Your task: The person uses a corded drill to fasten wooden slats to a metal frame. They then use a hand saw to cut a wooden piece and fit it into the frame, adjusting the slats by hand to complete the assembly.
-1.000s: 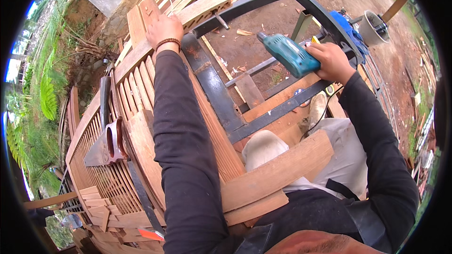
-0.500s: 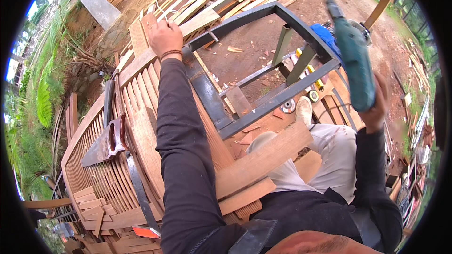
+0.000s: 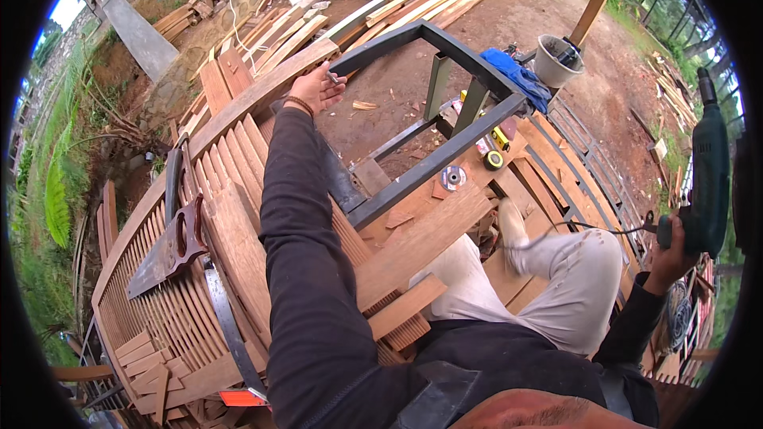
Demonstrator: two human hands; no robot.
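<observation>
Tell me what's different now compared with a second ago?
The right hand has swung the drill from over the metal frame out to the far right, keeping its grip. The left hand has let go of the planks and moved right, now open at a metal peg. The saw still lies on the slats.

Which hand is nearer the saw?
Left. The left hand is ahead of the saw and to its right; the right hand holds the drill, far off to the right.

Outdoor woodworking yard, bare earth ground (image 3: 548, 20), piled timber strips (image 3: 437, 3), handsaw (image 3: 161, 264), power drill (image 3: 709, 175), green fern (image 3: 56, 195)
</observation>
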